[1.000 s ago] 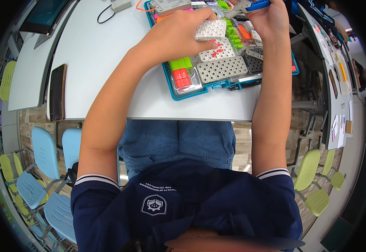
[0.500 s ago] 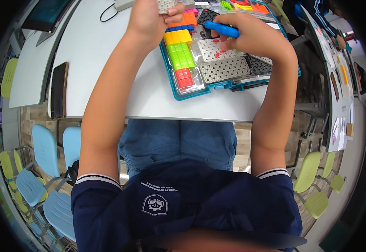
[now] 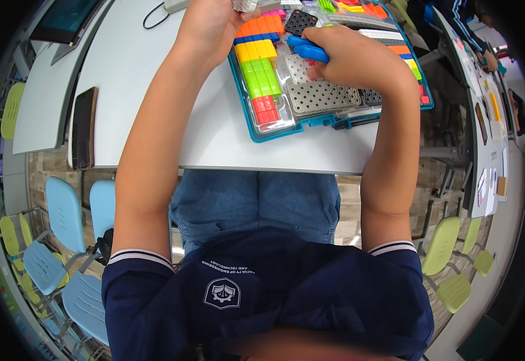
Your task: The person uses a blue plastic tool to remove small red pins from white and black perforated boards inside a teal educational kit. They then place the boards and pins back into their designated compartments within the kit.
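Bright even indoor light, soft shadows, mild glare on white table [image 3: 154, 72], strong fisheye bending, black vignetted corners

The person wears a navy short-sleeved shirt [image 3: 262, 301] with white-striped cuffs, a white chest emblem, and blue jeans [image 3: 256, 201].

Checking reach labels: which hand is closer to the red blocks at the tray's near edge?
Right. The right hand, holding a blue tool, is just right of the red blocks; the left hand is up at the tray's far-left corner.
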The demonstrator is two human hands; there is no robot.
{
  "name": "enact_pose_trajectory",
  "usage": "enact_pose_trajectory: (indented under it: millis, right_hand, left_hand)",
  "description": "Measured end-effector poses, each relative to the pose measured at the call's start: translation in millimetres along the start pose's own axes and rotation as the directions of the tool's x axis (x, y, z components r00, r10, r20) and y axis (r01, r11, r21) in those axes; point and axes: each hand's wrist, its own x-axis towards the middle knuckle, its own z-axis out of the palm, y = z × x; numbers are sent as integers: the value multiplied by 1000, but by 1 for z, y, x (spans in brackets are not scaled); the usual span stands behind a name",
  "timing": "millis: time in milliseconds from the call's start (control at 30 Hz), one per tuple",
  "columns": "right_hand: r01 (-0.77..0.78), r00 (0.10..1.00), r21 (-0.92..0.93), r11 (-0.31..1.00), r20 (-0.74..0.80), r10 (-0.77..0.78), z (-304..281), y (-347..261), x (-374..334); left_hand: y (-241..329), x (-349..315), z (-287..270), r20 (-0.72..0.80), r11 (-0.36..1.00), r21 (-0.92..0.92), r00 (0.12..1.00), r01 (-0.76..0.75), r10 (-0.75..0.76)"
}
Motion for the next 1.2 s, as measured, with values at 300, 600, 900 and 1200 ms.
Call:
enact_pose_trajectory:
  millis: [300,600,900,1200]
  right_hand:
    - [41,998,14,999,-54,-41,7,5,5]
    - [-9,980,34,999,-196,15,13,-5,7]
    - [-114,969,119,986,-207,137,9,-9,8]
    - [-143,963,137,980,-210,170,4,-1,11]
  left_hand:
    - [0,6,-4,23,998,22,998,57,-58]
    - [2,7,-3,25,999,-3,999,32,-32]
    - [3,4,1,3,997,79,1000,6,-6]
    - [-1,5,3,-19,980,196,999,-33,38]
